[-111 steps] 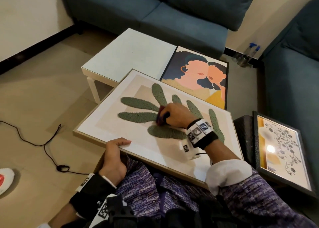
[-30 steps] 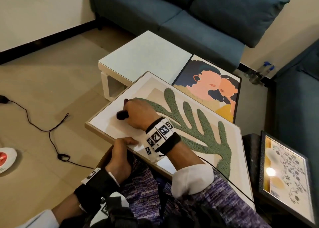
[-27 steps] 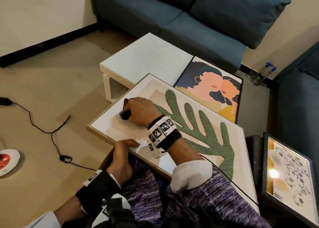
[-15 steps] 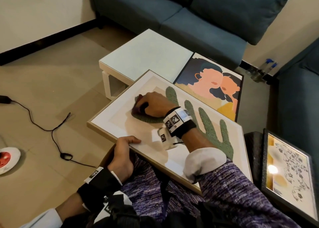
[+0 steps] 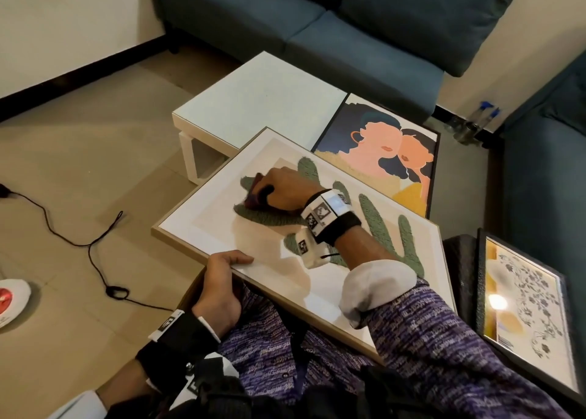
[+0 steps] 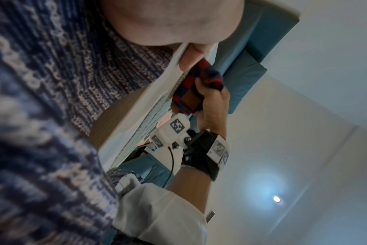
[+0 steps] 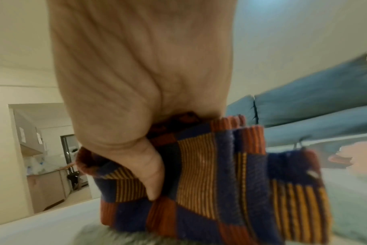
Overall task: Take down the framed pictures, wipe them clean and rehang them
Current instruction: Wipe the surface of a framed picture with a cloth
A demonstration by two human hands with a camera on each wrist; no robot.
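Overhead, the large light-wood-framed picture of a green tufted plant [image 5: 218, 228] lies tilted across the person's lap, the left hand [image 5: 222, 279] gripping its near edge with the thumb on top while the right hand [image 5: 285, 190] presses a bunched red-and-navy checked cloth [image 5: 253, 196] onto the plant. Seen from the left wrist, fingers curl round that cloth against the picture; from the right wrist, they clench its folds.

Landmark is the leaf picture [image 5: 285, 260] on the lap. Its near-left half is bare glass, easy to sweep. Far side is blocked by the white table [image 5: 253, 101] and the portrait picture [image 5: 380, 152]. To its right, the floral frame [image 5: 523, 307] crowds in. Left of it is open floor, just a black cable [image 5: 92, 244].
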